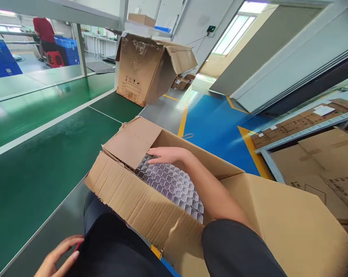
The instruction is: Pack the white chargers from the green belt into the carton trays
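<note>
An open cardboard box [139,200] rests against my lap, packed with several upright white tubes [174,184] seen end-on like a honeycomb. My right hand [168,154] reaches into the box, fingers stretched flat over the tube tops near the far left flap [132,142]. At the bottom left, my left hand [60,257] lies by my thigh at the table's edge, fingers extended; a small red thing shows beside its fingertips, unclear what it is.
A green conveyor table [41,154] runs along my left. A second open carton [145,69] stands at its far end. Flat cardboard boxes fill a metal rack [312,154] on the right. A person in red sits far back left [45,38].
</note>
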